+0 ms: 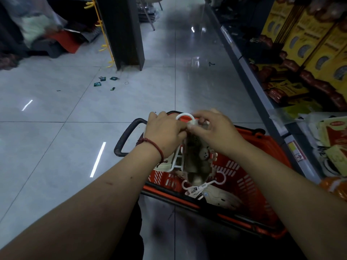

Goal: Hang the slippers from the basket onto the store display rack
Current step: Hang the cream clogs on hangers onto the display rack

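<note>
Just above the basket [259, 166], my left hand [165, 132] and right hand [214, 132] pinch the white hanger hook [185, 114], fingers curled tight, so the brown slippers [195, 158] dangle free for hanging. Another pair [221, 197] lies inside the basket.

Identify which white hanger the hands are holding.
The upper hanger, carrying the brown slipper; the other hanger lies loose in the basket.

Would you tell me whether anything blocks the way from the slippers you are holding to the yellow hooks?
Nothing visible does. The left hand and right hand hold the slippers by their white hanger above the basket; only open floor with small green packets lies before the yellow hooks.
</note>
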